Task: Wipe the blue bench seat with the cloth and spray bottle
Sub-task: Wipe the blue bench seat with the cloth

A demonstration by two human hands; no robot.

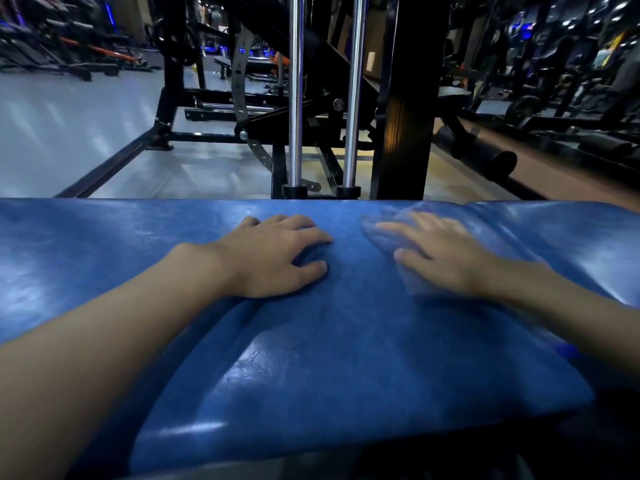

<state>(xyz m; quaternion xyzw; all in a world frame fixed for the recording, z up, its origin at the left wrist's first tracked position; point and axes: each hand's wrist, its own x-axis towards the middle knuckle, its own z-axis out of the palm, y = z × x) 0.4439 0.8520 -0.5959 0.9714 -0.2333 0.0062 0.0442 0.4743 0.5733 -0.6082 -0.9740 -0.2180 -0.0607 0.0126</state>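
Blue bench seat is running crosswise, left to right, under both our hands, and we are pressing the cloth flat beneath our spread right hand while our empty left hand is resting relaxed just beside it.

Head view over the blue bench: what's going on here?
A person leans over a blue bench seat in a gym. The right hand presses a bluish cloth flat on the seat's far right part; both look blurred, probably mid-wipe. The left hand rests flat on the seat beside it, holding nothing. No spray bottle is in view.
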